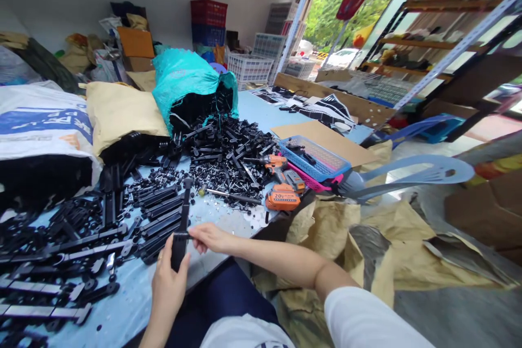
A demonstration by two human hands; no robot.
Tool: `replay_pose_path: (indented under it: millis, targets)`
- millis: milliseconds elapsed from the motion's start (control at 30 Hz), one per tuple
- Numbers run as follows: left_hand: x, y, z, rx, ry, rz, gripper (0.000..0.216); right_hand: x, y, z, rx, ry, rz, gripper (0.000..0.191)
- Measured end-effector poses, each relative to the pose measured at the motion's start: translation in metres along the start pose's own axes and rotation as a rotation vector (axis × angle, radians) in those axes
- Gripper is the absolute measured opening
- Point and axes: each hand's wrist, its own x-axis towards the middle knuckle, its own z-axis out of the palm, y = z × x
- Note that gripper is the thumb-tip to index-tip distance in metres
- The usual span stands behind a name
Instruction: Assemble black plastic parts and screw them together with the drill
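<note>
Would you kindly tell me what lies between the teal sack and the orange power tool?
In the head view, a heap of loose black parts lies between the teal sack and power tool.

Black part (178, 251) in left hand (169, 280), right hand (211, 237) alongside (drill (283, 197) beyond)

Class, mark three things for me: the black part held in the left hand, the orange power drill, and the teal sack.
Black part (178, 250): head view, on its wide lower section.
Power drill (282, 197): head view, on its orange battery pack.
Teal sack (185, 76): head view, on its upper side.
</note>
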Motion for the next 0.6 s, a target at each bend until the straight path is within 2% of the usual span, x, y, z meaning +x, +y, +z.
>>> replay_pose_path:
  millis: [67, 133, 200, 233, 267, 300, 400, 433, 500, 600]
  targets:
    - [0.006, -0.003, -0.016, -0.203, -0.281, -0.189, 0.074, -0.009, -0.006, -0.024, -0.415, 0.024, -0.277, 0.064]
    - [0.008, -0.001, -0.033, -0.361, -0.612, -0.345, 0.078, -0.015, -0.008, -0.046, -0.785, -0.077, -0.560, 0.066]
    - [0.004, 0.006, -0.046, -0.382, -0.862, -0.355, 0.069, -0.019, -0.005, -0.058, -1.012, -0.186, -0.724, 0.065]
    - [0.000, 0.011, -0.050, -0.313, -0.900, -0.288, 0.061, -0.021, -0.003, -0.059, -1.077, -0.195, -0.756, 0.064]
    - [-0.005, 0.016, -0.053, -0.180, -0.857, -0.191, 0.052, -0.023, 0.000, -0.058, -1.119, -0.174, -0.762, 0.065]
    - [-0.010, 0.021, -0.053, 0.007, -0.738, -0.085, 0.045, -0.025, 0.001, -0.056, -1.141, -0.133, -0.748, 0.066]
    - [-0.027, 0.029, -0.052, 0.599, -0.252, 0.166, 0.049, -0.033, 0.000, -0.049, -1.108, -0.058, -0.688, 0.068]
    - [-0.031, 0.028, -0.052, 0.714, -0.159, 0.223, 0.053, -0.035, -0.004, -0.049, -1.077, -0.078, -0.676, 0.068]
    - [-0.036, 0.024, -0.054, 0.762, -0.118, 0.339, 0.058, -0.038, -0.014, -0.052, -0.983, -0.173, -0.676, 0.068]
    - [-0.043, 0.019, -0.060, 0.485, -0.199, 0.476, 0.066, -0.044, -0.029, -0.052, -0.678, -0.333, -0.691, 0.067]
